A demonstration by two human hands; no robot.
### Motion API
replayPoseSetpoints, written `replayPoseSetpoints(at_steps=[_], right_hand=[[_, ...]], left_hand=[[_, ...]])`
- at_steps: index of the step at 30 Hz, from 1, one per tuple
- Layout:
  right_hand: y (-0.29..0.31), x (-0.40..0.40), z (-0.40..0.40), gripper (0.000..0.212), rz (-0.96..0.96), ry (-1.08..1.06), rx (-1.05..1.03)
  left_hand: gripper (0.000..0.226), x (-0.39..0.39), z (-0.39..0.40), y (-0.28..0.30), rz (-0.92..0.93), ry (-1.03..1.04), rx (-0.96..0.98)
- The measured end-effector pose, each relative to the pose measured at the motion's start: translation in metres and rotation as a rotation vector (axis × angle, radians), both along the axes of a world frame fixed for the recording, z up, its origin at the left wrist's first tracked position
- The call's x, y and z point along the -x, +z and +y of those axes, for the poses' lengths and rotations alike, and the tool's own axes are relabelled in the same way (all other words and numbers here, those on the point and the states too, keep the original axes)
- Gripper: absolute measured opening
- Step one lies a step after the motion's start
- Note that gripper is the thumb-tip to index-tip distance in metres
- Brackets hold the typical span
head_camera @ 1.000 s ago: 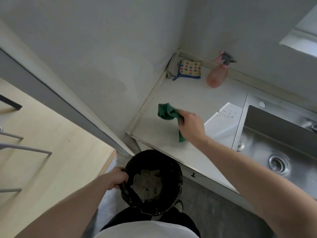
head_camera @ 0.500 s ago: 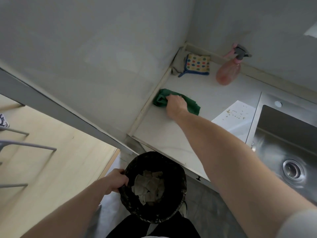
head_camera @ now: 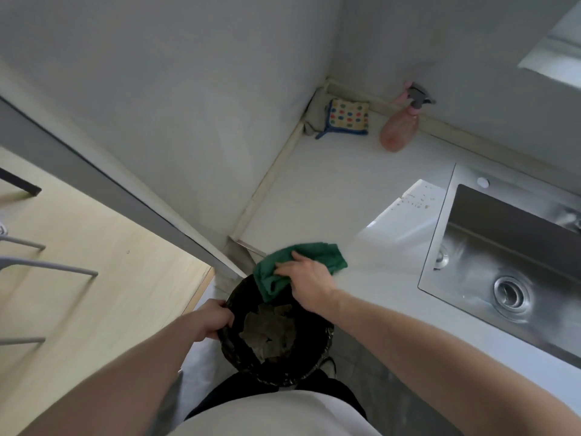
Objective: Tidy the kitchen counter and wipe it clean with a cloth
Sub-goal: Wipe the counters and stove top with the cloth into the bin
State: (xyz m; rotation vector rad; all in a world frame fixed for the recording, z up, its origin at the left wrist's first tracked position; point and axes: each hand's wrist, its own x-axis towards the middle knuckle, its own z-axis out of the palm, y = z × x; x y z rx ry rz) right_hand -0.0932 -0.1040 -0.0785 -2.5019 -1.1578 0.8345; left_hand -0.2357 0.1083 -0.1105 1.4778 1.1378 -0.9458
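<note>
While the rim of the black bin (head_camera: 276,369) at lower centre is gripped by the curled left hand (head_camera: 213,320), the green cloth (head_camera: 301,262) is pressed flat on the counter (head_camera: 345,196) edge under the right hand (head_camera: 306,280), whose fingers (head_camera: 298,257) lie spread on top; one cloth corner overhangs the bin. Further right, crumbs (head_camera: 418,199) are seen beside the sink (head_camera: 509,262)

Cloth (head_camera: 301,262) lies at the counter's (head_camera: 330,199) front edge, overhanging the bin (head_camera: 276,341) below. Sponge (head_camera: 347,116) and bottle (head_camera: 398,130) sit behind; sink (head_camera: 509,247) right.
</note>
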Motion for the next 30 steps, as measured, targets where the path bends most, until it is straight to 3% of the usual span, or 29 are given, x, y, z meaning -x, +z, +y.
replayPoseSetpoints(at_steps=[3, 6, 12, 16, 20, 30], right_hand=[[0.009, 0.026, -0.021, 0.057, 0.022, 0.128, -0.007], [0.027, 0.032, -0.043, 0.058, -0.008, 0.076, -0.121], [0.06, -0.017, -0.087, 0.054, -0.242, -0.369, -0.286], [0.048, -0.06, -0.116, 0.054, -0.295, -0.567, -0.159], [0.016, -0.041, -0.121, 0.056, -0.22, -0.563, 0.038], [0.013, 0.04, -0.077, 0.056, -0.143, -0.409, 0.003]], left_hand=[[0.044, 0.002, -0.002, 0.006, -0.006, -0.018, -0.012], [0.042, 0.004, -0.005, 0.008, -0.014, -0.03, -0.02], [0.031, 0.002, -0.016, 0.012, -0.027, -0.035, -0.024], [0.033, -0.001, -0.026, 0.009, -0.031, -0.053, -0.014], [0.034, 0.0, -0.032, 0.008, -0.034, -0.046, -0.009], [0.033, -0.003, -0.033, 0.013, -0.042, -0.069, 0.012]])
